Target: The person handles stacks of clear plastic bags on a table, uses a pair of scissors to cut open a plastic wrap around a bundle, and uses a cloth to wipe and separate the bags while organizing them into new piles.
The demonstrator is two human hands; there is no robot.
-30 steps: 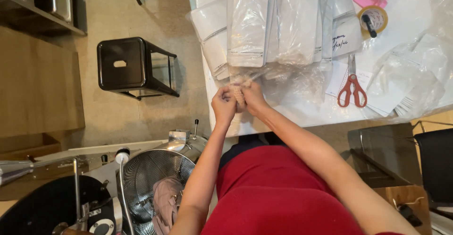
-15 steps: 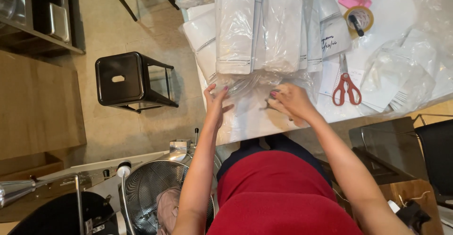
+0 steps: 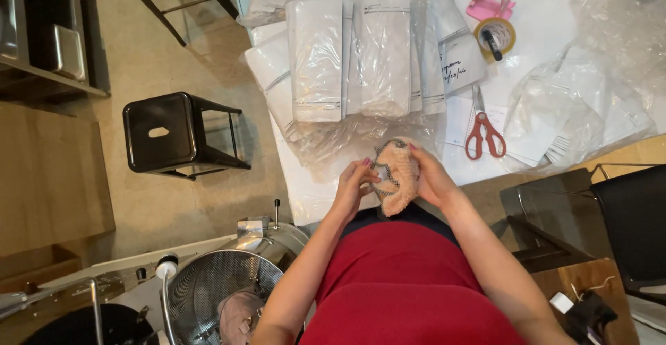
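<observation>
Both hands hold a small fuzzy peach-coloured item with a dark patterned edge [image 3: 394, 176] just above the near edge of the white table [image 3: 305, 199]. My left hand [image 3: 352, 187] pinches its left side. Its right side rests in the cupped palm of my right hand [image 3: 431, 177]. Crinkled clear plastic film [image 3: 333, 144] lies on the table just beyond the hands. Behind it sit stacks of clear and white flat bags [image 3: 347, 54].
Red-handled scissors [image 3: 483, 131], a tape roll [image 3: 494, 34] and a pink tool [image 3: 491, 4] lie to the right, beside loose clear bags [image 3: 576, 109]. A black stool [image 3: 166, 133] stands left of the table. A metal mesh basket [image 3: 215, 296] sits near my left elbow, a black chair [image 3: 635, 213] at right.
The hands were together, then spread on the plastic film at the table edge. Now they have come back together and hold the fuzzy peach item, lifted off the table.
</observation>
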